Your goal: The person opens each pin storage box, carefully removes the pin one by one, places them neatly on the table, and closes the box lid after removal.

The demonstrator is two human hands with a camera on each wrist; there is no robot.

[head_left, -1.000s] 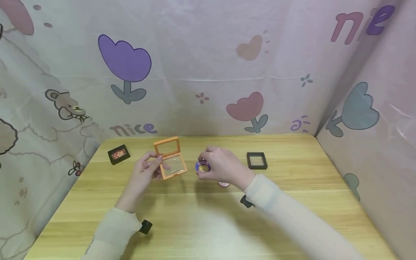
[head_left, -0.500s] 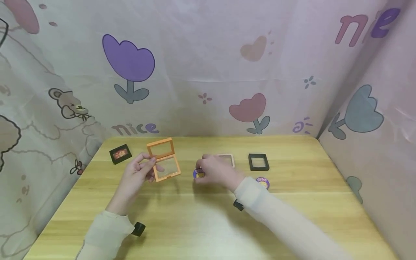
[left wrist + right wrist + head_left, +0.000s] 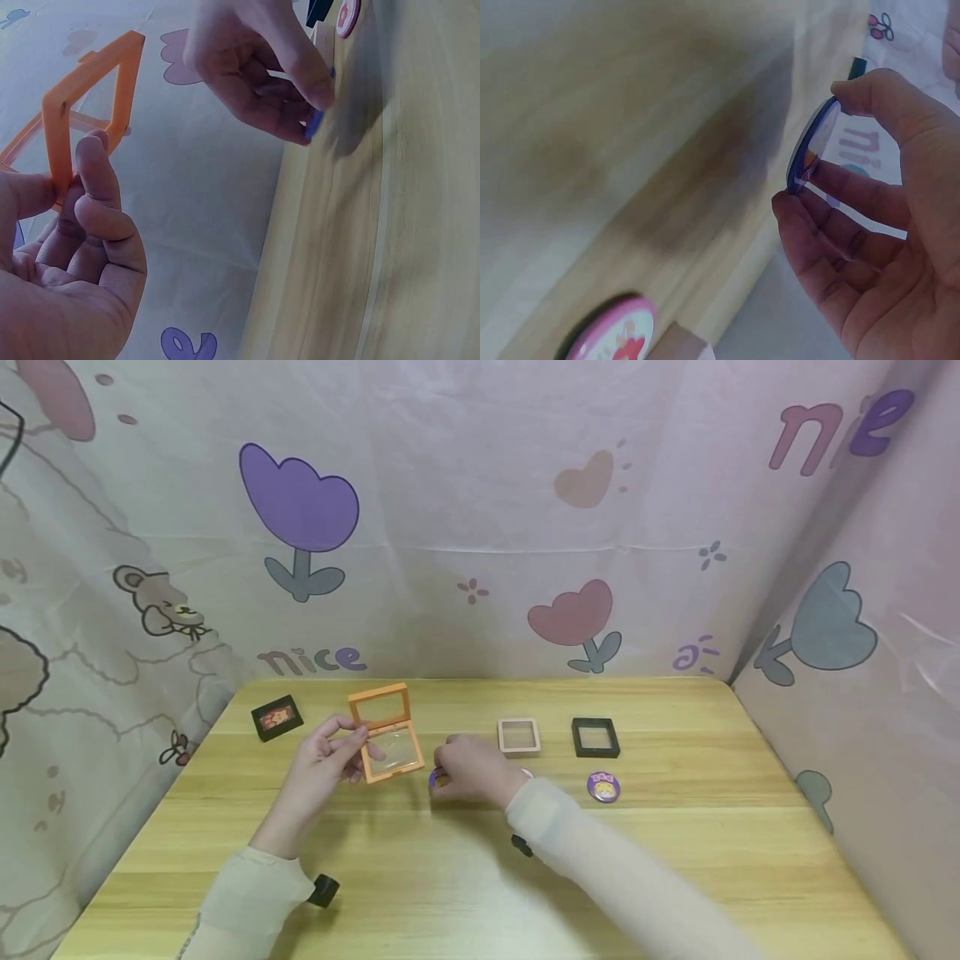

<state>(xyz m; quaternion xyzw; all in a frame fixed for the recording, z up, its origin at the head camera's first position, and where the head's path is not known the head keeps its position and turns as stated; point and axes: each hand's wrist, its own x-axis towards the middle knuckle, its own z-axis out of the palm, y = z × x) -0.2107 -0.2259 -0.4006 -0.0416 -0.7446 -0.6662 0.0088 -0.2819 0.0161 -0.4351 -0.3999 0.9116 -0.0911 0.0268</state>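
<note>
My left hand (image 3: 318,777) pinches an orange hinged display frame (image 3: 393,750) by its left side, thumb in front. The frame stands unfolded above the table, with clear film in its lower half. To its right, my right hand (image 3: 476,768) pinches a round blue-purple pin badge (image 3: 814,142) at its edges between thumb and fingertips. In the right wrist view the badge appears nearly edge-on, apart from the tabletop. The hand covers most of it in the head view. The left wrist view shows the badge's blue rim (image 3: 313,124) below the right fingers.
A pale pink frame (image 3: 518,753) and a black frame (image 3: 596,757) lie behind the right hand. A purple round badge (image 3: 603,787) lies at right. A pink-rimmed badge (image 3: 622,334) is mostly hidden by the right arm in the head view. Far left lies a black frame with a picture (image 3: 277,718).
My right hand has moved left and nearer with the badge, uncovering the pale pink frame and the purple badge on the table. The left hand keeps holding the orange frame, shifting slightly.
</note>
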